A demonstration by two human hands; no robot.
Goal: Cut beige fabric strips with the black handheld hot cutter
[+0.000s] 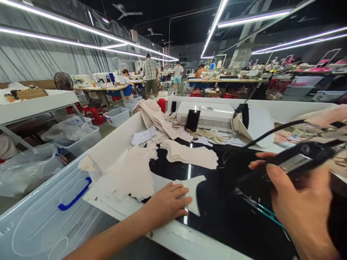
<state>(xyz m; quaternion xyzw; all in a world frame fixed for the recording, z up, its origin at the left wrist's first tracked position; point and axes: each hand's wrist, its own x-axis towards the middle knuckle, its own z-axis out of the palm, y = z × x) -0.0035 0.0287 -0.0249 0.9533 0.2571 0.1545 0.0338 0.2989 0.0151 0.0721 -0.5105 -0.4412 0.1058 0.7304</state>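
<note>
My left hand point(172, 200) lies flat, fingers spread, on a white curved fabric piece point(197, 195) on the black board point(217, 220). My right hand point(298, 202) is wrapped round the handle of a black corded iron point(295, 160), to the right of that piece. Motion blurs the iron, and its underside is hidden. Beyond my left hand lie a stack of cream cut fabric pieces point(135, 173) and a second stack point(189, 155). A thin teal-edged item point(267, 213), too blurred to name, shows beside my right hand.
A white vented box point(206, 113), a dark phone-like slab point(193, 120) and a white visor point(257, 124) stand at the back. Draped fabric point(157, 115) covers the back left. A clear lidded bin point(40, 216) stands at left. People and sewing tables are farther off.
</note>
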